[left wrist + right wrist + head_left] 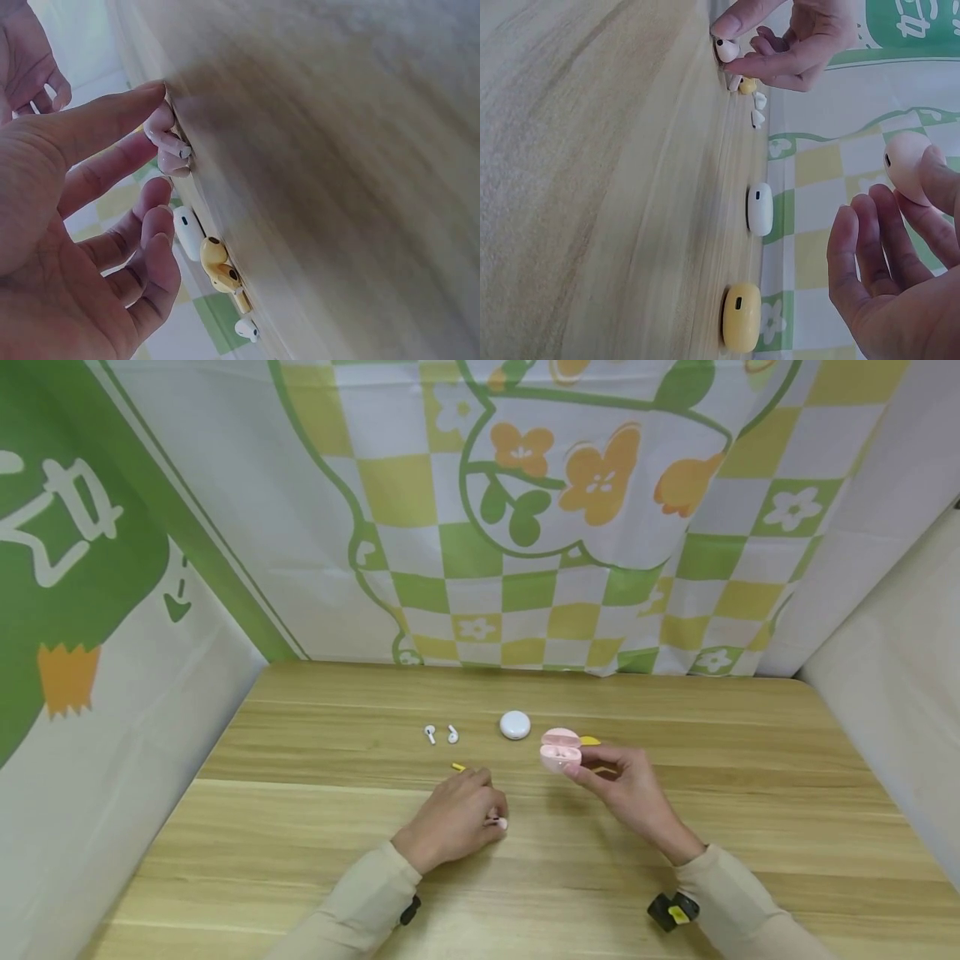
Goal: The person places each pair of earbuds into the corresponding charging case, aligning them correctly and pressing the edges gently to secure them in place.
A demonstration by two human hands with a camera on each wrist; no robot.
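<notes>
In the head view my left hand point(459, 814) is low over the table, thumb and index finger pinching a pink earbud point(727, 50). Close beside that earbud, the left wrist view shows a second pink piece point(173, 163), apparently its mate. My right hand point(633, 789) holds a pink earbud charging case point(561, 758) above the table between thumb and fingers, its lid up. Just past the left hand's knuckles lies a yellow earbud point(458, 767), mostly hidden in the head view; the left wrist view shows yellow earbuds point(215, 255) more fully.
Two white earbuds, one on the left point(430, 734) and one on the right point(453, 734), lie farther back. A closed white case point(515, 725) sits right of them. Partly behind the right hand is a yellow case point(741, 319). A patterned curtain point(517, 568) hangs behind the wooden table point(337, 852).
</notes>
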